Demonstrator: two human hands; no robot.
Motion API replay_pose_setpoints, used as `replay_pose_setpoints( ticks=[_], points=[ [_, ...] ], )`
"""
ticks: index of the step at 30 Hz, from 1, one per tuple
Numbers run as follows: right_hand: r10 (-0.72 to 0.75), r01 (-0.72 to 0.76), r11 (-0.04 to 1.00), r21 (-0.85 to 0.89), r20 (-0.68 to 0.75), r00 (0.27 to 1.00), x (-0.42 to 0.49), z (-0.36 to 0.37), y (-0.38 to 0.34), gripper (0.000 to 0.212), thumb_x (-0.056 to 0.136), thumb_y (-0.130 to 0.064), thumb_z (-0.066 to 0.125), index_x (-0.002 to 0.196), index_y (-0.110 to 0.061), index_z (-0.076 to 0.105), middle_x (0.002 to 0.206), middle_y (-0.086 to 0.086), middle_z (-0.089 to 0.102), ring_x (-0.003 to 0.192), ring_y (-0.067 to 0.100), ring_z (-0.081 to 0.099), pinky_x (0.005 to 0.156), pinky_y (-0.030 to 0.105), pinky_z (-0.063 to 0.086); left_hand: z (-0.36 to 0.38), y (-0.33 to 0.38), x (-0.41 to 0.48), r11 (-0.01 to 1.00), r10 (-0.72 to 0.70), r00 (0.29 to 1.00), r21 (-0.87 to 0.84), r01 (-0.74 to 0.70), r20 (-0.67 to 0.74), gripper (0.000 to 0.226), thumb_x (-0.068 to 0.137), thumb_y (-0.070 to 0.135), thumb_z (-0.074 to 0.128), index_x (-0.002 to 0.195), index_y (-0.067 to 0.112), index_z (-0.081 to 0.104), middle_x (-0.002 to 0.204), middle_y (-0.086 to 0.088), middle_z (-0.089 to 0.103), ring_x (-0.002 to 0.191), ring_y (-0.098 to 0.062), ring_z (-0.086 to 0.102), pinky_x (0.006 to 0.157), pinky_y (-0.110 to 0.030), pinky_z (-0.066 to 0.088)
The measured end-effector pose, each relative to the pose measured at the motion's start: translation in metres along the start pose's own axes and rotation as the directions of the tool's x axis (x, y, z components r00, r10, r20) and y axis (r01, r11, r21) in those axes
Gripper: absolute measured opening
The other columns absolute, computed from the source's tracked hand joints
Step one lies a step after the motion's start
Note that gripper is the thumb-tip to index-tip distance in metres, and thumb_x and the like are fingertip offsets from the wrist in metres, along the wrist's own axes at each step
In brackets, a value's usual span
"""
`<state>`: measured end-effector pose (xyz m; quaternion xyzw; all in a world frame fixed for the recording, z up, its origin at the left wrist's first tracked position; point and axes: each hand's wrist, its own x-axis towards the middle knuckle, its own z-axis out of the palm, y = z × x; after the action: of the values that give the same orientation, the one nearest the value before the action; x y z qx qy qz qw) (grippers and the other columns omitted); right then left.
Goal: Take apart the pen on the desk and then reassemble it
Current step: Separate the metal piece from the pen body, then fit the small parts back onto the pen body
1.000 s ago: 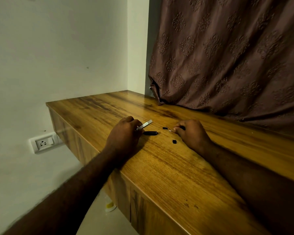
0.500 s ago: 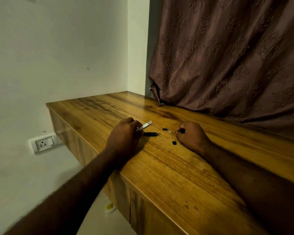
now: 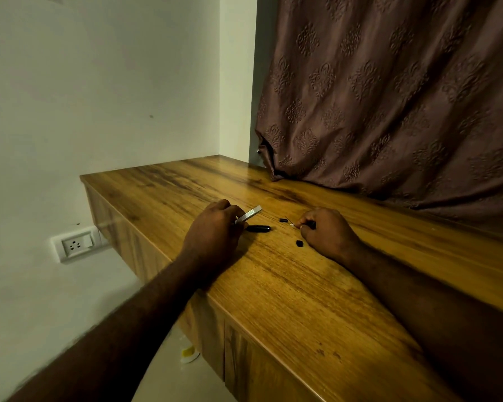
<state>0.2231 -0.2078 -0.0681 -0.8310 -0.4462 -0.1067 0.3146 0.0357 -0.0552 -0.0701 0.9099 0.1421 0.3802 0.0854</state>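
The pen lies in pieces on the wooden desk [image 3: 288, 285]. My left hand [image 3: 212, 233] rests on the desk and grips a silver barrel [image 3: 249, 214] that points up and to the right. A black cap [image 3: 258, 228] lies on the wood just right of that hand. A short black piece [image 3: 283, 220] lies between the hands, and another small black piece [image 3: 299, 243] sits nearer to me. My right hand [image 3: 328, 233] is curled on the desk, its fingertips pinched on a thin refill [image 3: 292, 224] whose pale tip pokes out to the left.
A brown patterned curtain [image 3: 389, 97] hangs along the back right and bunches on the desk. The desk's left edge drops off beside a white wall with a socket [image 3: 76, 244]. A small white and yellow object [image 3: 190, 353] lies on the floor below.
My right hand has shifted slightly to the right and curled tighter at its fingertips. My left hand and the silver barrel stay where they were.
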Motion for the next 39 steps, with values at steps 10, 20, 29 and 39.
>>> replay_pose_setpoints(
  ticks=[10, 20, 29, 39],
  points=[
    [-0.008, 0.008, 1.000, -0.007, -0.001, 1.000, -0.001, 0.000, 0.000, 0.018, 0.084, -0.012, 0.062, 0.093, -0.015, 0.076, 0.097, 0.001, 0.073, 0.090, 0.017, 0.065, 0.081, 0.032, 0.054, 0.001, -0.001, 0.000, 1.000, -0.004, 1.000, 0.002, 0.005, -0.018, 0.019, 0.087, 0.024, 0.062, 0.104, 0.015, 0.066, 0.094, -0.002, 0.059, 0.080, -0.010, 0.047, 0.067, -0.025, 0.035],
    [0.032, -0.042, 0.926, 0.376, 0.034, 0.999, -0.021, -0.014, -0.002, 0.010, 0.086, -0.019, 0.068, 0.079, -0.013, 0.070, 0.066, -0.005, 0.064, 0.054, 0.000, 0.051, 0.054, 0.018, 0.041, 0.001, -0.002, 0.001, 1.000, 0.000, 1.000, -0.004, 0.000, 0.006, 0.021, 0.087, 0.024, 0.063, 0.105, 0.015, 0.066, 0.094, -0.003, 0.060, 0.080, -0.012, 0.050, 0.067, -0.025, 0.037],
    [-0.046, -0.054, 0.937, 0.345, 0.277, 0.960, -0.027, -0.022, -0.005, 0.010, 0.077, -0.019, 0.079, 0.087, -0.016, 0.076, 0.073, -0.009, 0.067, 0.066, -0.001, 0.058, 0.064, 0.020, 0.046, -0.002, 0.001, 0.000, 1.000, 0.014, 0.998, -0.027, -0.012, 0.058, 0.022, 0.086, 0.024, 0.063, 0.106, 0.016, 0.067, 0.094, -0.003, 0.061, 0.081, -0.017, 0.055, 0.068, -0.033, 0.048],
    [-0.002, -0.046, 0.963, 0.265, 0.176, 0.984, -0.024, -0.015, -0.014, 0.011, 0.081, -0.020, 0.076, 0.078, -0.017, 0.066, 0.067, -0.011, 0.061, 0.059, -0.001, 0.052, 0.056, 0.017, 0.040, -0.004, 0.002, -0.002, 0.998, 0.020, 0.995, -0.063, -0.014, 0.095, 0.033, 0.077, 0.046, 0.054, 0.095, 0.022, 0.068, 0.083, 0.003, 0.058, 0.070, -0.013, 0.054, 0.060, -0.029, 0.047]
  ],
)
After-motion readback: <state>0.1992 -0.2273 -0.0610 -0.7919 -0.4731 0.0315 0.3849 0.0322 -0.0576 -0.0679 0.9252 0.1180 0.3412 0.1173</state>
